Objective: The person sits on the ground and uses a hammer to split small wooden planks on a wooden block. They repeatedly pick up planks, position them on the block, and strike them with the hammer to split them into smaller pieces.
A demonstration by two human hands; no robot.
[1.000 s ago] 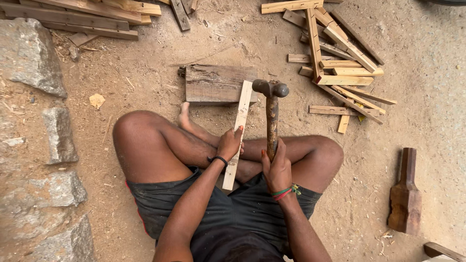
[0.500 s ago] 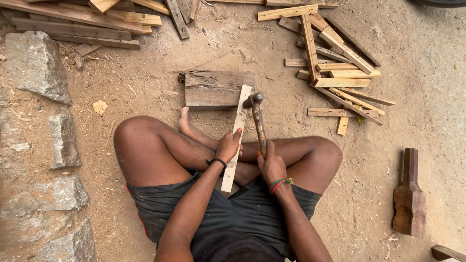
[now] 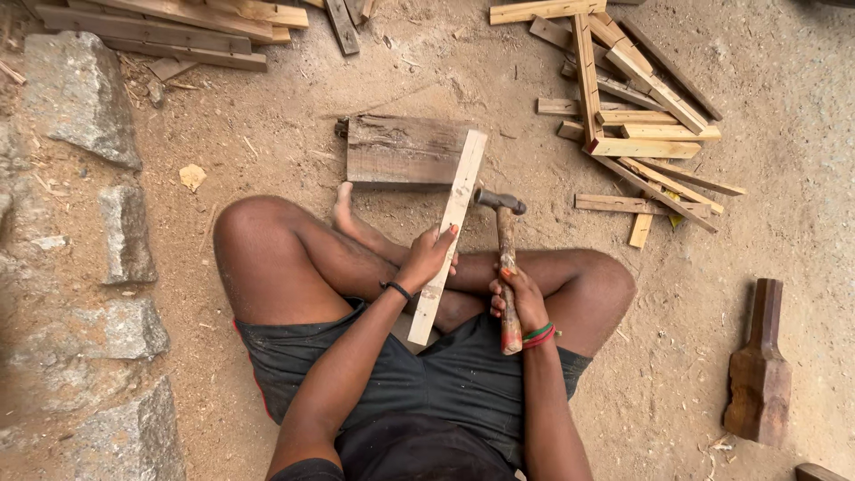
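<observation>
Firmly, left hand (image 3: pixel 429 256) grips a pale flat slat (image 3: pixel 450 230) (rough-sawn), right hand (image 3: pixel 518 301) clasps a wooden-handled hammer (image 3: pixel 506 258).

The left hand (image 3: pixel 429 256) covered the middle of the slat (image 3: pixel 450 233), and the right hand (image 3: pixel 517 301) hid part of the hammer (image 3: pixel 506 258) handle. The slat's far end overlapped the block (image 3: pixel 401 150). The top edge cut the planks (image 3: pixel 169 22); the bottom corner clipped a wood piece (image 3: pixel 819 471).

Pale wooden slat (image 3: pixel 450 233), dark grey shorts (image 3: pixel 427 379), red-green wristband (image 3: pixel 539 335), weathered brown block (image 3: pixel 403 150).
</observation>
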